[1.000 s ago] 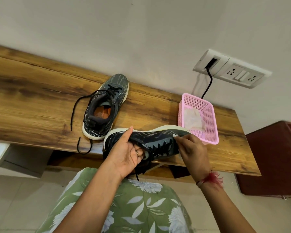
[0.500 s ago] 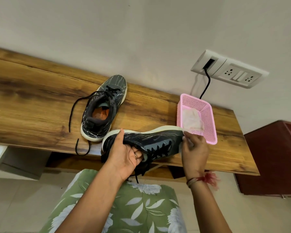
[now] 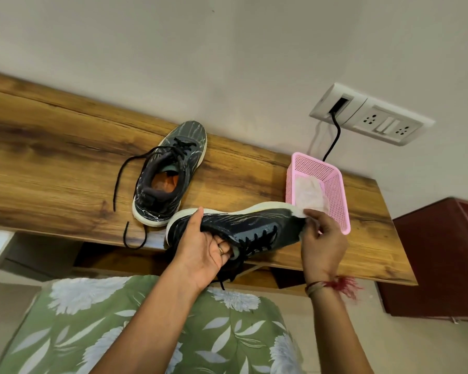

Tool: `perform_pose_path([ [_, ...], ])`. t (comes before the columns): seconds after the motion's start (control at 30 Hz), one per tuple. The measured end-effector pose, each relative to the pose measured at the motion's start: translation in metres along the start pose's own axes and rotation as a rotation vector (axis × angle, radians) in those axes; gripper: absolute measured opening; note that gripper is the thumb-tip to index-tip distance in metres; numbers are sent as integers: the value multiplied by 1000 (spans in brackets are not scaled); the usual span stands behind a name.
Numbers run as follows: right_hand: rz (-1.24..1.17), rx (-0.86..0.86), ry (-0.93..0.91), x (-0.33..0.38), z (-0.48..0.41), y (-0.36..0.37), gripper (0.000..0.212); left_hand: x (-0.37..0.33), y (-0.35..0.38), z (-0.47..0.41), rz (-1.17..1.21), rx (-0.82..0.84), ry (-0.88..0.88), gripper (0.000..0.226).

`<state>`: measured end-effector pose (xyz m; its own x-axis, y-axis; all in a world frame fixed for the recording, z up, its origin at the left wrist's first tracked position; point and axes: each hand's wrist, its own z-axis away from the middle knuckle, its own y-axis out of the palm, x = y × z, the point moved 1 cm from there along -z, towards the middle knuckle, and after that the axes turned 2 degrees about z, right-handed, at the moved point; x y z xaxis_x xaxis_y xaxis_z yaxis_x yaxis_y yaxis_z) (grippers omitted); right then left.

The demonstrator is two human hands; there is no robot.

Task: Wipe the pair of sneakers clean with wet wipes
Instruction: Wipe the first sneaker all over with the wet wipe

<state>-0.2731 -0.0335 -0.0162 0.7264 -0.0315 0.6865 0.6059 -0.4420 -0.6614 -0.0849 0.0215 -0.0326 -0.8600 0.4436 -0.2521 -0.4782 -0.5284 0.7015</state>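
Note:
My left hand (image 3: pixel 203 249) grips a dark grey sneaker (image 3: pixel 243 225) by its heel and collar, holding it on its side over the front edge of the wooden table (image 3: pixel 52 168), white sole facing away. At the sneaker's toe, my right hand (image 3: pixel 322 238) pinches a white wet wipe (image 3: pixel 307 214) against the toe cap. The other sneaker (image 3: pixel 168 171) of the pair stands upright on the table, toe toward the wall, laces trailing loose to the left.
A pink mesh basket (image 3: pixel 335 190) holding white wipes sits on the table just behind my right hand. A wall socket panel (image 3: pixel 373 117) with a black cable hangs above it. A dark red cabinet (image 3: pixel 438 255) stands at the right.
My right hand slid with the wipe from the laces side of the upper out to the toe tip. The held sneaker stayed roughly in place in my left hand.

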Motion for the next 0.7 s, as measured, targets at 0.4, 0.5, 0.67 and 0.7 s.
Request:
perform_pose_path([
  [0.4, 8, 128, -234, 2, 7, 2, 23, 1, -4, -2, -17, 11, 11, 60],
  [0.5, 8, 252, -267, 14, 20, 12, 26, 0, -3, 0, -35, 14, 12, 59],
  [0.67, -99, 501, -359, 22, 17, 4, 18, 0, -3, 1, -36, 14, 13, 60],
  [0.7, -54, 468, -331, 19, 10, 2, 14, 0, -3, 1, -31, 17, 9, 60],
])
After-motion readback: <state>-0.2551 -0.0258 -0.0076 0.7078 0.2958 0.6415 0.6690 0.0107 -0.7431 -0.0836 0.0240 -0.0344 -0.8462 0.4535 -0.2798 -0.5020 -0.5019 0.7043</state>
